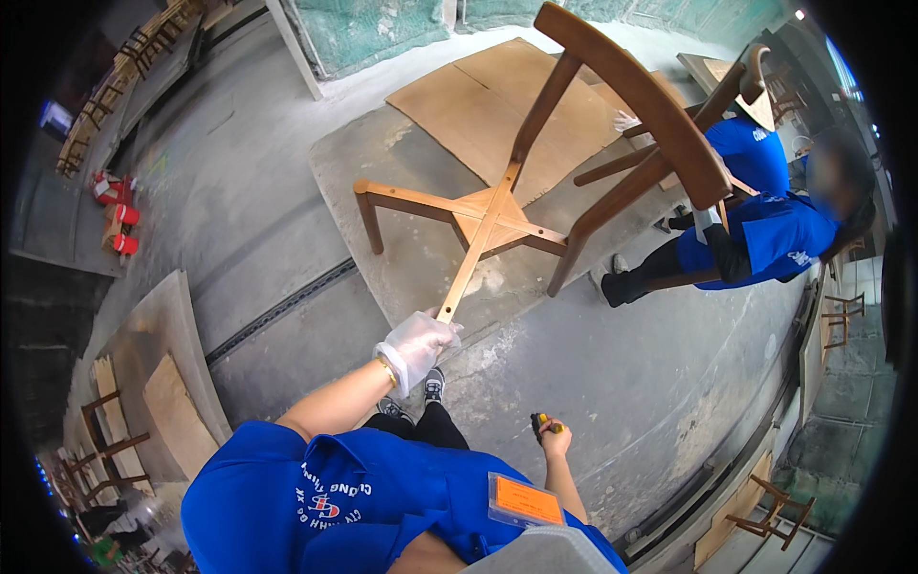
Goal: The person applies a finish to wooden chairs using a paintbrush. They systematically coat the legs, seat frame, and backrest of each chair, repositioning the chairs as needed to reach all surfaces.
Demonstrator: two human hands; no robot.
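My left hand (419,350), in a clear plastic glove, is closed around the near end of a pale crossed rail on a wooden chair frame (483,234). The frame is held up off the floor in front of me, with brown legs, a curved brown backrest (633,103) and no seat pad. Down at my right side, my bare right hand (557,438) grips a small yellow-and-black hand tool (541,426); its exact kind is too small to make out. Neither hand touches the backrest.
Two people in blue shirts (751,153) stand close on the right, one with a dark wooden chair piece. Brown cardboard (430,100) lies on the concrete floor ahead. Red containers (122,215) stand far left, a leaning board (158,330) nearer, and another chair frame (773,512) lower right.
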